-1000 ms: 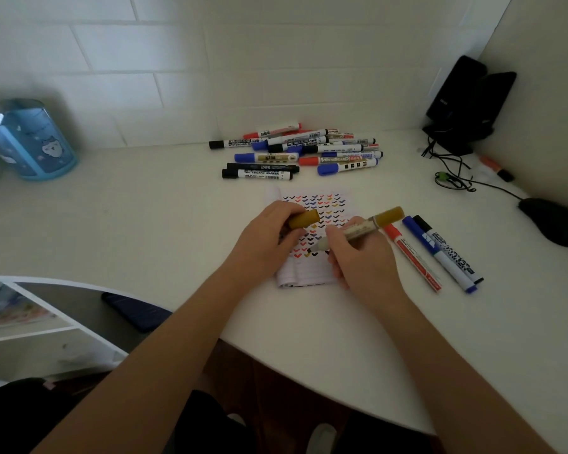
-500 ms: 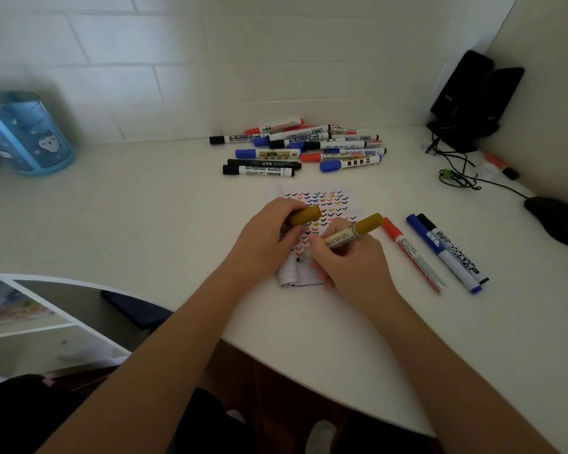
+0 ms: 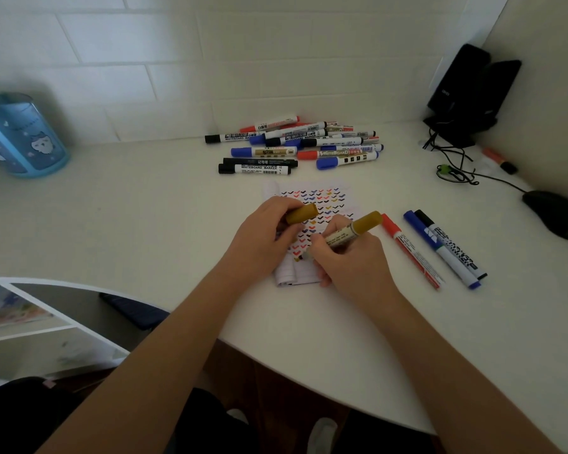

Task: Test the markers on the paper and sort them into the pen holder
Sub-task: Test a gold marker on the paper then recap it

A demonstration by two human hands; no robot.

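While uncapped, gold marker (image 3: 345, 234) shows printed barrel.

From my station I count one paper (image 3: 322, 198), one blue pen holder (image 3: 23, 139), one gold marker (image 3: 345, 235) and one gold cap (image 3: 304, 214). Three more lie apart: one red marker (image 3: 413, 252), one blue marker (image 3: 428, 237), one black marker (image 3: 456, 250). The back pile (image 3: 295, 149) overlaps; I make out at least ten.
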